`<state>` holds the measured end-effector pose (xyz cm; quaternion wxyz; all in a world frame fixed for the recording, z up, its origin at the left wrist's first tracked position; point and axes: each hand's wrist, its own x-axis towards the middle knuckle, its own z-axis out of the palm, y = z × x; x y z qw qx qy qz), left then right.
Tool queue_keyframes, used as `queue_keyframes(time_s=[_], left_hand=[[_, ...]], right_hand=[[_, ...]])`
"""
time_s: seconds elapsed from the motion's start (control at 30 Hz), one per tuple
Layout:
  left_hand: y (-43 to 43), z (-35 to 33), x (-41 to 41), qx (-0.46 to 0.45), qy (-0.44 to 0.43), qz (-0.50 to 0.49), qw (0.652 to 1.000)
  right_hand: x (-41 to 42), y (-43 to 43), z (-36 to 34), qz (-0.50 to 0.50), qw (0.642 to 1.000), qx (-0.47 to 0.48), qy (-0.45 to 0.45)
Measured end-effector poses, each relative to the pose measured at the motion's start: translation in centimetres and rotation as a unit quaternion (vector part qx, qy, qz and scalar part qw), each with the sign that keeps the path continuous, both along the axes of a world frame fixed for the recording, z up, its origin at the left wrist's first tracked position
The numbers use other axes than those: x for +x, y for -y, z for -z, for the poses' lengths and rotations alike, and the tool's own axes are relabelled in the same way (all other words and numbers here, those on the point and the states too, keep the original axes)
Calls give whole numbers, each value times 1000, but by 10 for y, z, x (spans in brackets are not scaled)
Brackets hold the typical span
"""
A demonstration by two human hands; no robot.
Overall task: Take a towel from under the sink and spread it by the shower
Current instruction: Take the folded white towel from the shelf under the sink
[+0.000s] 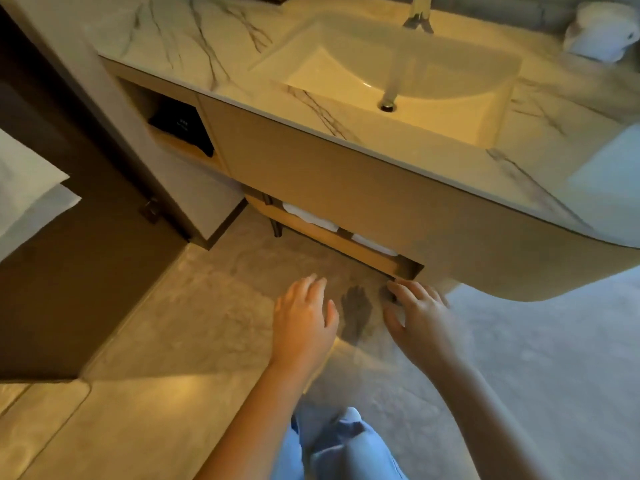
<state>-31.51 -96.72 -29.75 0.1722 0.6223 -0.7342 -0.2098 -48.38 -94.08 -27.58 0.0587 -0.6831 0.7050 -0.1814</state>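
Two folded white towels lie on the low wooden shelf under the sink cabinet: one towel to the left, another towel to the right. My left hand hovers above the floor in front of the shelf, fingers straight and spread, holding nothing. My right hand is stretched toward the shelf's right end, fingers relaxed, its fingertips close to the shelf's corner. The sink sits in the marble counter above. No shower is in view.
The curved vanity cabinet overhangs the shelf. A black item sits in an open niche at its left. A rolled white cloth lies on the counter's far right. Stone floor spreads around my legs; a dark doorway is at left.
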Motion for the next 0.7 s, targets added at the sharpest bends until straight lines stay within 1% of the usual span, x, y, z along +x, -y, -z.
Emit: queue_keyframes(time_s=[0.17,0.3,0.4,0.5,0.57,0.63,0.7], left_hand=[[58,66,-1,13,12,9,1000],[110,136,2,-8,6,21,1000],[146,195,2,11,-20,29,999],[178,254,-1,9,-33,42,999],[199,290,-5,-5,-24,46,999],[219,324,-10,-4,9,56,998],[238,359,-16,-11,26,81,996]], right_hand=[[2,55,69,-7,999,38,4],[8,98,138,-14,1000,26,4],[12,129,195,-10,1000,22,-4],[11,158,255,7,998,62,-12],[6,174,293,27,995,99,8],[-1,188,328,29,996,84,-7],[-8,202,360,21,997,29,-67]])
